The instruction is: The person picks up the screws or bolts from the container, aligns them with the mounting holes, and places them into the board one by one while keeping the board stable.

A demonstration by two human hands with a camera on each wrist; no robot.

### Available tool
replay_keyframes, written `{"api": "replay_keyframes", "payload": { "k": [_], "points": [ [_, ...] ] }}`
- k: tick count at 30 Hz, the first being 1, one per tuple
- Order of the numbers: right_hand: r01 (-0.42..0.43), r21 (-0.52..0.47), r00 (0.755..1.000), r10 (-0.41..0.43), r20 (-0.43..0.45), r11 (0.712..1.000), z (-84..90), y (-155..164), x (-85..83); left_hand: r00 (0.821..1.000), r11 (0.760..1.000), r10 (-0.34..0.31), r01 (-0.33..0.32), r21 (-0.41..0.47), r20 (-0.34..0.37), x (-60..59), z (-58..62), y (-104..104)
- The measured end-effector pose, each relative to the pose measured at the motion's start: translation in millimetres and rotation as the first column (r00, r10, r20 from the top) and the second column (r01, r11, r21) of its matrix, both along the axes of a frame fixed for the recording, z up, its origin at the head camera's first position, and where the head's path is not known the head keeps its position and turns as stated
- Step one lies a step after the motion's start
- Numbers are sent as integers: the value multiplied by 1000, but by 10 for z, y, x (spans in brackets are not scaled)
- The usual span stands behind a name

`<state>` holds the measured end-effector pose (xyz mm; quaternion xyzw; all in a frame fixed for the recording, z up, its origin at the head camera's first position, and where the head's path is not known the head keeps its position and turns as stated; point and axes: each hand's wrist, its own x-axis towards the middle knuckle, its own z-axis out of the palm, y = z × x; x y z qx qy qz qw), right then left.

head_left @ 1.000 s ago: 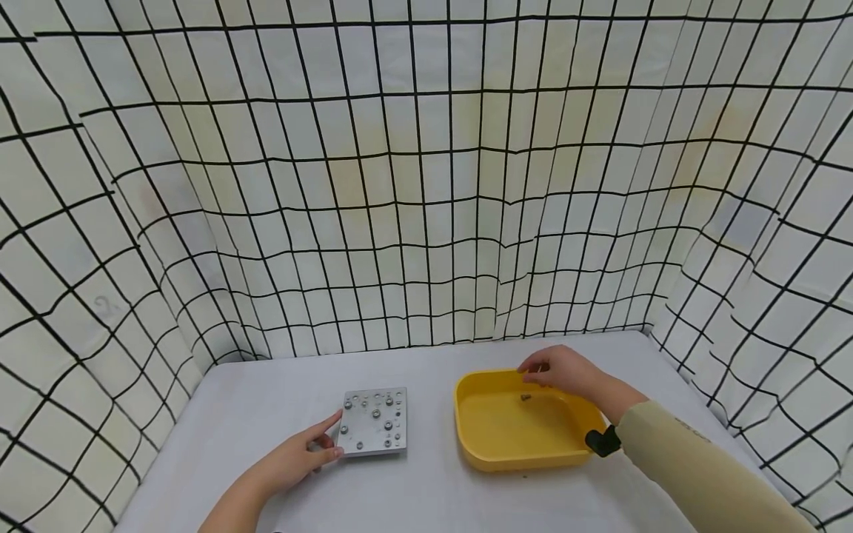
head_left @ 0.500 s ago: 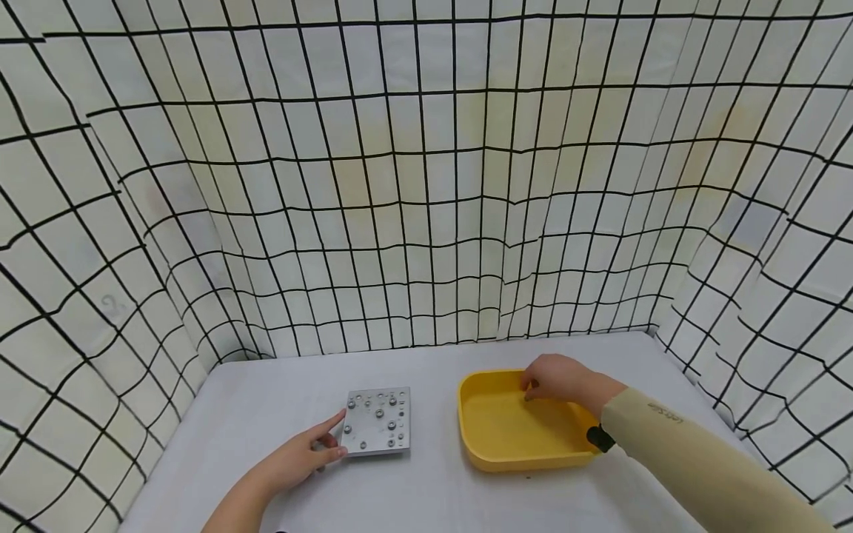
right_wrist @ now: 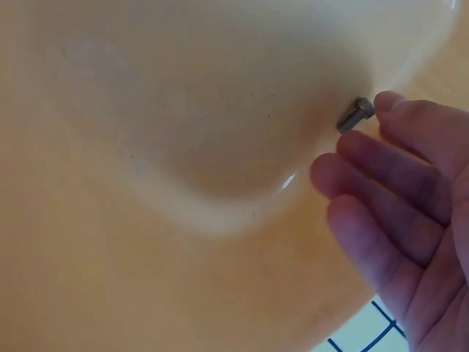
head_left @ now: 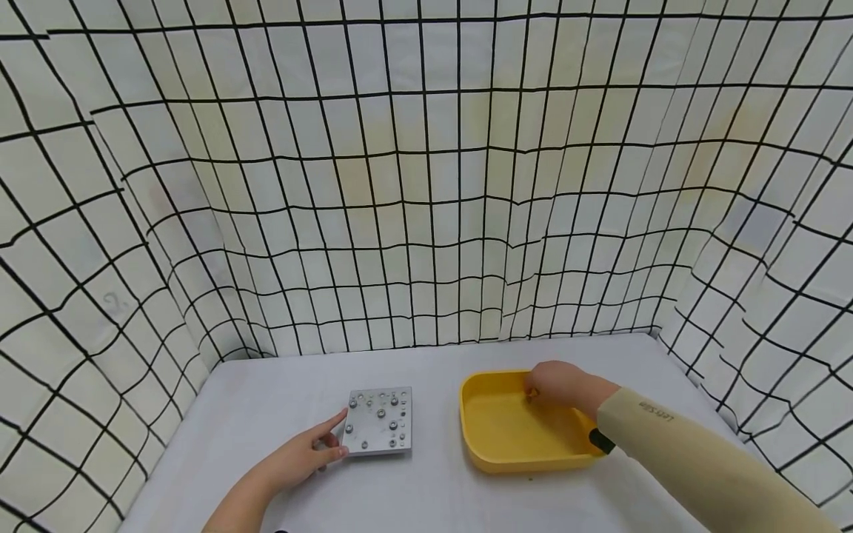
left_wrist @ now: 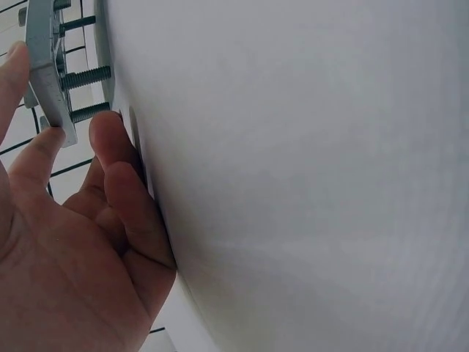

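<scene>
The right hand point(right_wrist: 410, 220) fills the lower right of the right wrist view, its fingers point(right_wrist: 366, 180) loosely bent over the inside of a yellow tray point(right_wrist: 146, 147). A small metal bolt point(right_wrist: 355, 115) lies on the tray's floor right at the tip of the uppermost finger (whether skin and metal actually touch cannot be told). A sliver of white cloth with black lines point(right_wrist: 366, 334) shows past the tray's rim at the bottom edge.

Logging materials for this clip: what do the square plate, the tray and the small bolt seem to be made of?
Square plate: likely aluminium or steel, matte grey with screws set in its holes. Tray: probably plastic, uniform glossy yellow with rounded, moulded corners. Bolt: metal by its dull grey sheen, hex head and threaded shank; the alloy cannot be told.
</scene>
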<state>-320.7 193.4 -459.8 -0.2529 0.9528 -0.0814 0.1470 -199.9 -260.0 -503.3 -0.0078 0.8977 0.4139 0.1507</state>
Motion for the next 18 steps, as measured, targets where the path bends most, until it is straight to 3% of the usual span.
{"api": "replay_keyframes", "payload": {
  "k": [8,13,18],
  "points": [
    [-132,99,988,138,-63,986,-116,-32,-52,1000,1000,8,-8,-4,16,15,-10,-5],
    [-139,97,987,145,-62,986,-87,-87,-43,1000,1000,12,-12,-2,9,14,-6,-14],
    [-78,74,995,82,-55,994,-65,-135,-23,1000,1000,22,-22,-7,4,20,-13,-20]
  ]
}}
